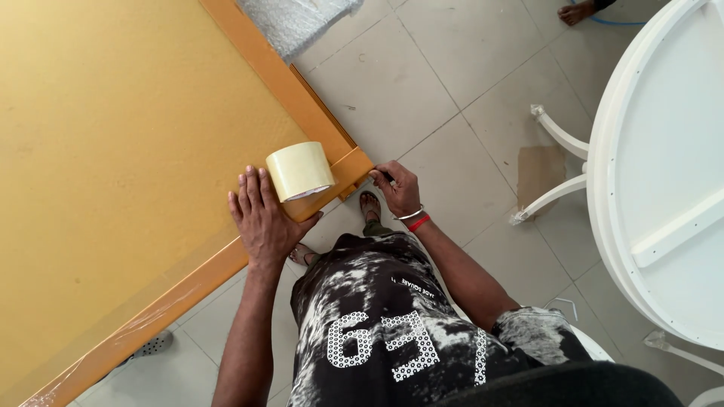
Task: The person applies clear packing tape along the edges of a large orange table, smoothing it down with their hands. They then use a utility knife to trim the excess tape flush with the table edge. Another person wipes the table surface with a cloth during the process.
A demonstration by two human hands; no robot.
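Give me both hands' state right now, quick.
Left hand: open, flat on the orange panel beside the tape roll.
Right hand: closed, pinching at the panel's corner; what it grips cannot be told.

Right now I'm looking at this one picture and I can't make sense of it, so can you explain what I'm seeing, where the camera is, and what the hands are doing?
The camera sits on a person's head and looks straight down, so you see their own body, arms and sandalled feet on a tiled floor. There is no machine, only two bare hands. The left hand lies flat on the corner of a big yellow board with an orange frame, right beside a roll of tape standing on that frame. The right hand, with bangles at the wrist, pinches something small at the board's corner; I cannot tell what. To the right lies an upturned white round table. Bubble wrap rests at the top.
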